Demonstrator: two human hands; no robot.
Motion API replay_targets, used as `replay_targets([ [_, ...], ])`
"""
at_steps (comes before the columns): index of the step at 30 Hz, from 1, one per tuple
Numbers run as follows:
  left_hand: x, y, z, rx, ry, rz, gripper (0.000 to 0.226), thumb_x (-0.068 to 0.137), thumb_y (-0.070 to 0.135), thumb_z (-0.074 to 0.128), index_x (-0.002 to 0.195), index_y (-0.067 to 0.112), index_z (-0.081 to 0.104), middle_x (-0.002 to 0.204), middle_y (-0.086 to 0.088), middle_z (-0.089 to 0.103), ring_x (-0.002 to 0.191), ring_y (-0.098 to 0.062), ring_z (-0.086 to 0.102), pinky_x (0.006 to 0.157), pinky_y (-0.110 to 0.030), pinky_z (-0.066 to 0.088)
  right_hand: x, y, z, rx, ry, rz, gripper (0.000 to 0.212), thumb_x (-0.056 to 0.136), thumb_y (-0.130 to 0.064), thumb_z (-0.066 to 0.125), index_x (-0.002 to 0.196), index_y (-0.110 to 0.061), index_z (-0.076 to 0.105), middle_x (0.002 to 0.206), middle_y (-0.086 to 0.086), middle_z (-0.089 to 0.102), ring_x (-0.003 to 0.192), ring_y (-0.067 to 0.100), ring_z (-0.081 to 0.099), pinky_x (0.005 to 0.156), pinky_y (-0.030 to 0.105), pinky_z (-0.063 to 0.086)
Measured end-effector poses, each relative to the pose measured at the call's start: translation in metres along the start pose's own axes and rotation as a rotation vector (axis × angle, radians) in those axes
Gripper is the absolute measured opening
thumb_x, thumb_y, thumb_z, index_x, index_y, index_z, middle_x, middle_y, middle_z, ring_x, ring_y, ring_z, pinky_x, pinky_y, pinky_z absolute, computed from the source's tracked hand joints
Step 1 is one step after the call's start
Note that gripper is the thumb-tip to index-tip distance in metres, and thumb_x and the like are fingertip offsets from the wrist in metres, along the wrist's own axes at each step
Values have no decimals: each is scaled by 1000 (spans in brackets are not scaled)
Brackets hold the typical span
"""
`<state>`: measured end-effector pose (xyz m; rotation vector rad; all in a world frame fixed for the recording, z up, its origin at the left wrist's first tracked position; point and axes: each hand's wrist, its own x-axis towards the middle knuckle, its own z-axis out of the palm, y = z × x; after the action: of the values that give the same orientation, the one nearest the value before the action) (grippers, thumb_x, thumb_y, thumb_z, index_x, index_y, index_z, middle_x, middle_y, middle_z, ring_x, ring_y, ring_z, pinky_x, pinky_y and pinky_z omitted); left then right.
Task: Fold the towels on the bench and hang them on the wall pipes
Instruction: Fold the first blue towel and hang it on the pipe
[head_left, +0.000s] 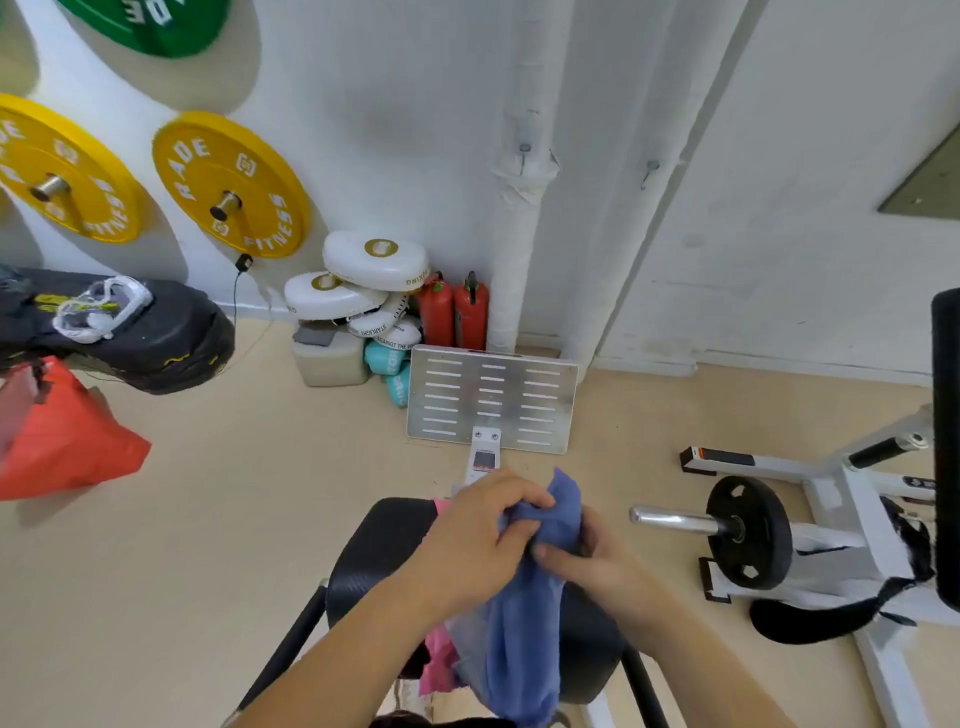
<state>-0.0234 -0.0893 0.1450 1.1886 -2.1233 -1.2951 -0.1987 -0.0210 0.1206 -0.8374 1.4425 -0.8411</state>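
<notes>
1. Both hands are closed on the blue towel (524, 613): left hand (470, 540) pinches its bunched top, right hand (592, 564) clamps just beside it.
2. Towel hangs over the bench (379, 551); a pink towel (439, 660) lies under it at 7 o'clock.
3. Step in hand, I judge: finding edges, folding not yet begun.
4. Next: spread the hands, find corners, fold.
5. Wall pipes (519, 208) stand at 12 o'clock.
</notes>
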Motion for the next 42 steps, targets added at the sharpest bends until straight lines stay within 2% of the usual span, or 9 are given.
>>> replay_targets([
  [9, -11, 72, -73, -117, 506, 125, 47, 92, 9, 68, 103, 54, 58, 101, 42, 63, 94, 12, 61, 76, -3, 46, -22, -104, -12, -175, 228, -371, 5, 92, -20, 74, 88, -19, 77, 87, 11, 75, 83, 27, 70, 76, 42, 58],
  [13, -16, 63, -71, -9, 346, 56, 63, 85, 16, 76, 125, 57, 49, 115, 34, 62, 113, 11, 58, 93, -7, 47, -30, -122, -2, -304, 242, -430, 16, 87, -13, 78, 81, -27, 78, 75, -8, 75, 72, 2, 66, 68, 14, 51],
  [17, -22, 66, -63, -66, 182, 80, 81, 80, 20, 81, 146, 43, 42, 120, 26, 63, 120, 12, 54, 98, -2, 38, -45, -139, 8, -537, 79, -509, 12, 84, -12, 82, 79, -22, 79, 77, -2, 72, 68, -1, 59, 67, 11, 49],
  [23, -25, 60, -59, 82, 88, 124, 7, 87, 19, 73, 93, 24, 71, 86, 7, 66, 77, -5, 60, 67, -24, 50, -46, -134, -3, -539, 80, -426, 22, 68, -29, 94, 73, -25, 72, 52, -4, 49, 50, 3, 42, 50, 15, 38],
  [26, -27, 55, -56, 3, 153, 111, 12, 82, 12, 74, 83, 20, 64, 82, 5, 61, 70, -6, 54, 61, -20, 45, -39, -112, -21, -646, -71, -249, 29, 65, -41, 94, 84, -30, 75, 61, -5, 58, 57, 8, 51, 56, 17, 40],
  [29, -27, 52, -58, -122, 222, 72, 8, 87, 13, 74, 86, 17, 67, 89, 7, 66, 77, -6, 60, 68, -14, 48, -33, -82, -34, -727, -141, -124, 27, 77, -33, 79, 66, -17, 61, 63, 5, 53, 59, 11, 47, 62, 31, 40],
  [34, -19, 14, -74, 37, 109, -113, 23, 82, 24, 79, 80, 12, 60, 64, 5, 54, 56, -2, 44, 54, -16, 41, -25, -45, -49, -628, 70, -35, 18, 96, -23, 67, 79, -19, 70, 72, 7, 71, 66, 17, 62, 69, 28, 48],
  [38, -1, -20, -88, 258, 47, -170, 26, 77, 29, 80, 76, 23, 54, 66, 8, 54, 59, -6, 43, 57, -21, 40, -4, -48, -51, -503, 300, -104, 18, 96, -15, 64, 79, -17, 71, 54, -8, 58, 54, 5, 50, 61, 26, 44],
  [42, 37, -38, -103, 421, 59, -199, 34, 86, 27, 71, 64, 20, 46, 63, -1, 49, 66, -26, 49, 61, -36, 41, 31, -84, -41, -414, 447, -192, 18, 92, -17, 67, 76, -19, 75, 73, 7, 71, 69, 15, 59, 64, 31, 46],
])
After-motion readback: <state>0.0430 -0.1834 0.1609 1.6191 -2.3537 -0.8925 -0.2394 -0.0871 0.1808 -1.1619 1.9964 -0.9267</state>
